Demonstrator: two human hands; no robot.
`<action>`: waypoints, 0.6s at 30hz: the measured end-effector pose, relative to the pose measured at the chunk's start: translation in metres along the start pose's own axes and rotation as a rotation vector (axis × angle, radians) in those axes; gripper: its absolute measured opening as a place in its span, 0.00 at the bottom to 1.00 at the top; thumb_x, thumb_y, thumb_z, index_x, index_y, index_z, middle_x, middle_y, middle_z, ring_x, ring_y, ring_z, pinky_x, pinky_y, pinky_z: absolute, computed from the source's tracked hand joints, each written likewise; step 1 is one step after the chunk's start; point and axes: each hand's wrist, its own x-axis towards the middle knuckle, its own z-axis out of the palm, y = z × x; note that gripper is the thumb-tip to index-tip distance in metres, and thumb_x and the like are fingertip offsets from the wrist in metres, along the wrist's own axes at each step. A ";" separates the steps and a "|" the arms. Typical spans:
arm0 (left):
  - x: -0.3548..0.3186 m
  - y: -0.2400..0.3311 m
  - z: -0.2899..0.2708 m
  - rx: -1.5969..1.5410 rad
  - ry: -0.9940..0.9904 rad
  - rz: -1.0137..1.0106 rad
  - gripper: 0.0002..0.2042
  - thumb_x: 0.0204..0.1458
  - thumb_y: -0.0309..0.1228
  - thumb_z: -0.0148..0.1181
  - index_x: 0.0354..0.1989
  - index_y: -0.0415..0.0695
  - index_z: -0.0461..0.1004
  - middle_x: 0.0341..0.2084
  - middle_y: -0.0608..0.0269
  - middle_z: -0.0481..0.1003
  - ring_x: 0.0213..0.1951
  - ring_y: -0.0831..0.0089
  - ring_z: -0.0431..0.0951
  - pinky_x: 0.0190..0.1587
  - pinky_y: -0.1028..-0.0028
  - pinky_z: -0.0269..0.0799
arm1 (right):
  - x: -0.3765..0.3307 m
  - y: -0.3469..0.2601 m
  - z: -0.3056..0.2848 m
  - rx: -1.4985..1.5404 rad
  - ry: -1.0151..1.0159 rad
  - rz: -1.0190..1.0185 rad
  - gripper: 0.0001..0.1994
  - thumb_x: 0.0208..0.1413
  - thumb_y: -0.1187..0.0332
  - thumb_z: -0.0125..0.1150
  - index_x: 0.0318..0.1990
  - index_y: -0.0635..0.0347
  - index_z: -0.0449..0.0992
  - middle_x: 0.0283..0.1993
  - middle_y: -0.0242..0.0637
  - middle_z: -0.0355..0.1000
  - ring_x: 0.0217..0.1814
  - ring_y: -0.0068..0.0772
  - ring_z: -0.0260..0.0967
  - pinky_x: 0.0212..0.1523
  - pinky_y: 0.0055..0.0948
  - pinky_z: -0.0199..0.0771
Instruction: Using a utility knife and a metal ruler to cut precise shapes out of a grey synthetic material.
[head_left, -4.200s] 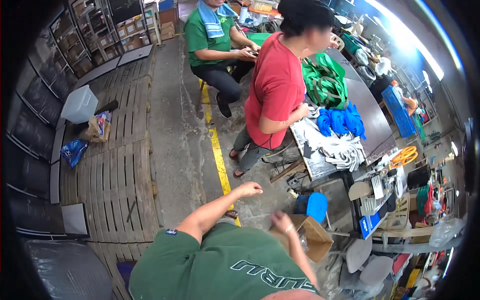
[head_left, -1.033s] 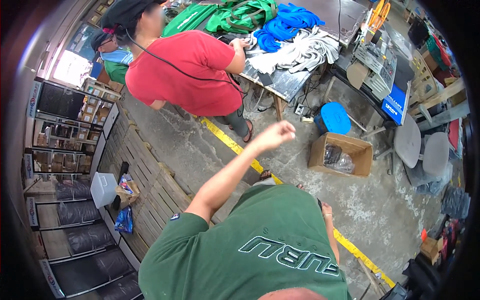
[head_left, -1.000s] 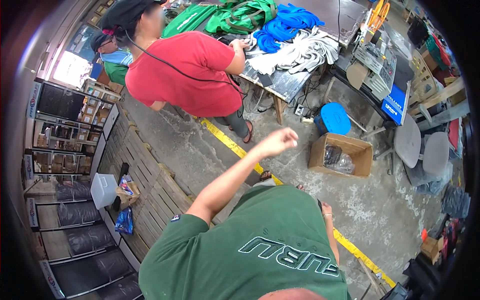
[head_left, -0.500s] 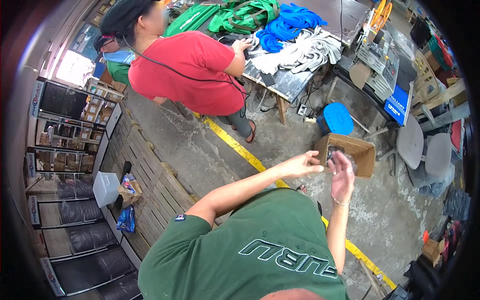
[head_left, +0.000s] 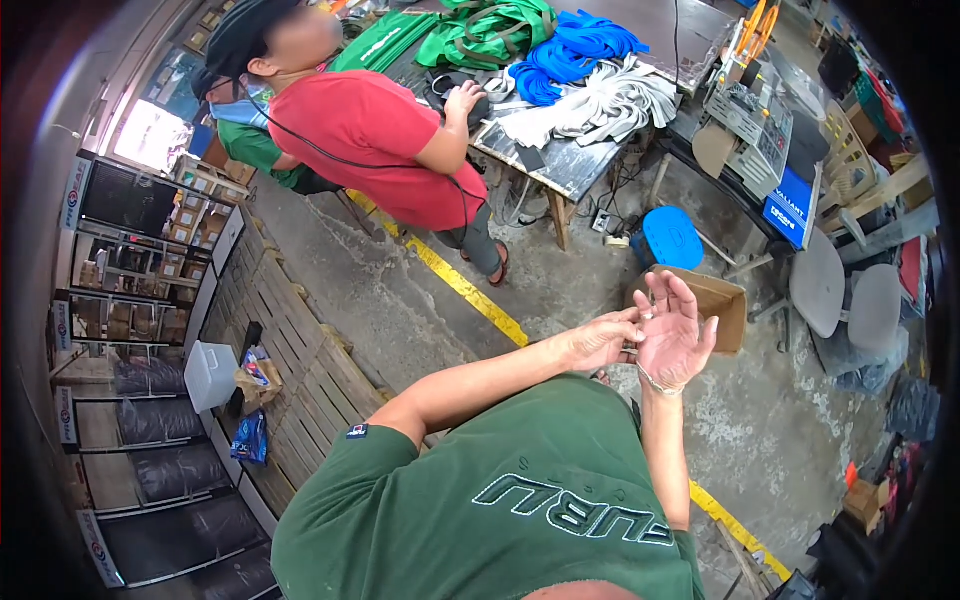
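Cardboard box [head_left: 728,305] stands on the concrete floor [head_left: 750,430], just beyond the wearer's two hands and partly hidden by them; a blue-topped container [head_left: 672,238] is close behind it. The right hand [head_left: 672,340] is raised, palm toward the camera, its fingers apart and slightly curled, a thin bracelet [head_left: 662,387] round the wrist; the left hand [head_left: 603,338] comes in from the side, fingers bent and drawn narrow, tips at the right palm; whether they pinch something small, I cannot tell. Judging progress, neither hand grips the box, so any moving of it looks undone; its inside is mostly hidden, so what is finished or left there is unclear. Beyond, a co-worker in a red shirt [head_left: 350,125] has a hand at a dark object [head_left: 481,112] on a table [head_left: 572,178] bearing white straps [head_left: 600,108], blue straps [head_left: 572,52] and green bags [head_left: 485,30].
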 end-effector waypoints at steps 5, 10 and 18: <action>0.000 -0.003 0.004 0.012 -0.097 -0.054 0.34 0.55 0.26 0.57 0.72 0.51 0.57 0.58 0.68 0.69 0.60 0.71 0.70 0.62 0.60 0.67 | -0.004 0.000 -0.004 -0.066 -0.024 -0.023 0.38 0.68 0.37 0.41 0.63 0.67 0.70 0.68 0.48 0.67 0.71 0.50 0.63 0.67 0.50 0.68; 0.004 -0.011 0.009 0.025 -0.094 -0.091 0.32 0.54 0.23 0.55 0.70 0.48 0.58 0.64 0.64 0.67 0.63 0.69 0.69 0.63 0.60 0.67 | -0.010 -0.010 -0.005 -0.086 0.005 -0.021 0.38 0.67 0.36 0.44 0.61 0.67 0.71 0.64 0.48 0.70 0.68 0.48 0.66 0.65 0.48 0.67; 0.011 -0.031 0.021 -0.014 -0.083 -0.067 0.29 0.60 0.28 0.61 0.69 0.50 0.60 0.60 0.66 0.71 0.60 0.71 0.72 0.62 0.60 0.68 | -0.015 -0.033 -0.013 -0.092 -0.011 -0.033 0.37 0.67 0.35 0.45 0.59 0.67 0.72 0.62 0.47 0.71 0.64 0.45 0.69 0.60 0.44 0.70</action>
